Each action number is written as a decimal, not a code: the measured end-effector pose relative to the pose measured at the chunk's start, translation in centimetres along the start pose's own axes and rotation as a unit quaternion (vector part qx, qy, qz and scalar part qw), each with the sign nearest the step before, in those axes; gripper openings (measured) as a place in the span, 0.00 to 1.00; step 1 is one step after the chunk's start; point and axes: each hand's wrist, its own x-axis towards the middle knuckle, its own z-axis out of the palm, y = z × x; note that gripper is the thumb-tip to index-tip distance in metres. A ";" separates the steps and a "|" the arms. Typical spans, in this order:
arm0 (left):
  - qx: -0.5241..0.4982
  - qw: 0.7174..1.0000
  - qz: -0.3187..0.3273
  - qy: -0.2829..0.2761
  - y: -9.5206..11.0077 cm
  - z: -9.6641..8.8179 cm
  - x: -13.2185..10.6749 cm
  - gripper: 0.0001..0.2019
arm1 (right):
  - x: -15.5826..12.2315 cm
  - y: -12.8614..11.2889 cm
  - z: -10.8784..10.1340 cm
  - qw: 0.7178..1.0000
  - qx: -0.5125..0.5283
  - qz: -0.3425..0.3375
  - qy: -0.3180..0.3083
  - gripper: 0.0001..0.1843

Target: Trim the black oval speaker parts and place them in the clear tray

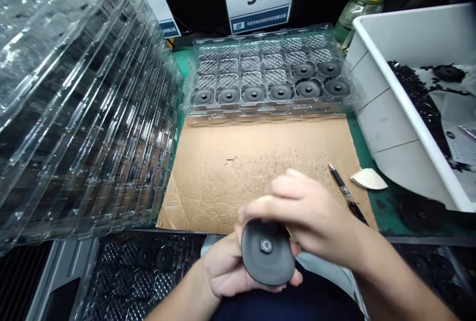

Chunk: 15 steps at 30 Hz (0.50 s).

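Observation:
A dark grey, rounded plastic cap point(268, 261) with a small round boss in its middle lies in my left hand point(226, 271). The fingers and thumb of that hand wrap round it from below and behind, keeping its hollow face toward me. Over the cap's upper edge bends my right hand point(301, 207), slightly smeared by motion. Its fingers are curled and close to the rim; what they pinch, if anything, is hidden. Beyond the hands a cardboard sheet point(208, 177) bears small dark scraps. To the right on it rests a slim black pen-like tool point(344, 189).
A clear tray point(271, 108) holds several similar caps at the back. Tall stacked clear trays point(92, 113) stand left. At right is a white bin point(401, 113) with black scraps, a pale wedge-shaped piece point(369, 179) beside it. A green spray bottle point(366, 4) stands behind.

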 end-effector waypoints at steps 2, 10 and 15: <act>-0.052 0.997 -0.024 -0.045 0.5 0.0 0.0 0.17 | -1.2 1.2 0.9 0.993 -0.057 0.094 0.035 0.19; -0.113 0.991 0.023 -0.067 1.2 -0.6 -0.1 0.17 | -6.7 3.5 8.9 0.968 0.044 0.246 0.017 0.16; -0.096 0.993 0.035 -0.061 1.2 -0.8 -0.3 0.16 | -5.5 2.1 6.8 0.954 0.021 0.284 0.092 0.14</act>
